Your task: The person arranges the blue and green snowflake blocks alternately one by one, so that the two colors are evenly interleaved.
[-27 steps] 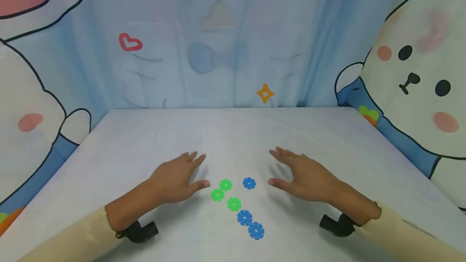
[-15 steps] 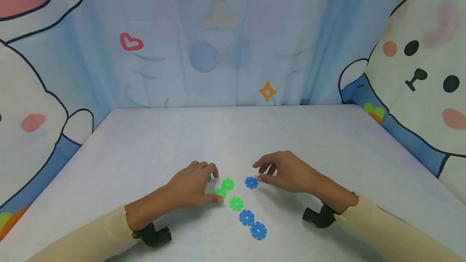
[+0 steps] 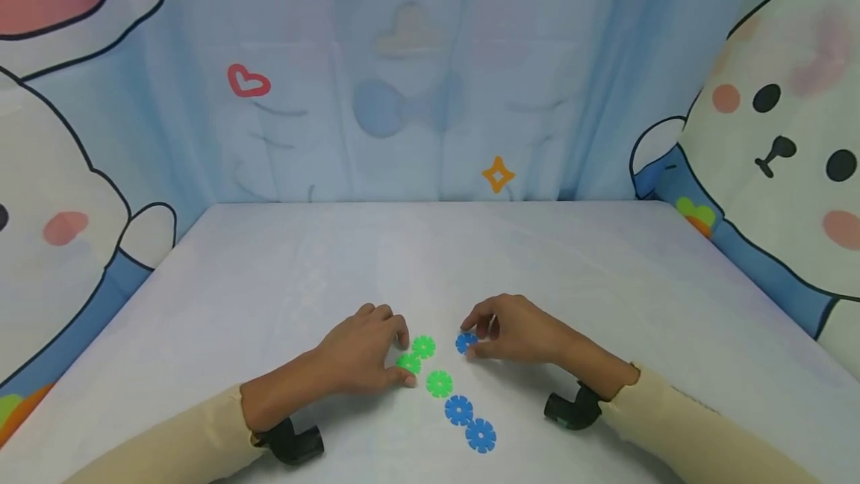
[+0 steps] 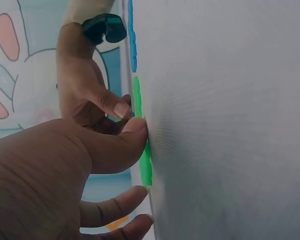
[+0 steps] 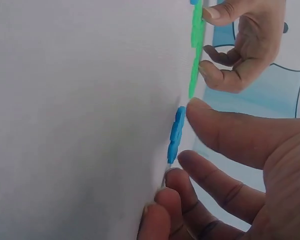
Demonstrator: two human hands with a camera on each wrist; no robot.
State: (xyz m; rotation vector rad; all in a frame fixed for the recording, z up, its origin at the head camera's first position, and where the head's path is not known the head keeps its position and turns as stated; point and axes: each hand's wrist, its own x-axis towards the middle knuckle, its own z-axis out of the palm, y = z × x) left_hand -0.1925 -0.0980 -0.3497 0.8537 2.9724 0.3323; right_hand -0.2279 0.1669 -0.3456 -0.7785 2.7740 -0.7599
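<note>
Flat notched plastic discs, like interlocking toy discs, lie on the white table. My right hand [image 3: 520, 329] has its thumb and index finger at opposite edges of the far blue disc [image 3: 465, 342], pinching it at the tabletop. My left hand [image 3: 359, 349] spreads its thumb and bent index finger on either side of the left green disc [image 3: 409, 363], with a small gap at the thumb in the head view. A second green disc [image 3: 423, 346] touches that one, and a third green disc [image 3: 440, 384] lies nearer. Two blue discs [image 3: 459, 410] overlap at the front.
The white tabletop [image 3: 322, 252] reaches back to a pale blue curtain [image 3: 295, 140] with cartoon prints. Black wrist mounts [image 3: 572, 408] are strapped below both sleeves.
Both hands have come inward and down to the discs. Their spread fingers have bent; the right thumb and index finger have closed in on the far blue disc.
</note>
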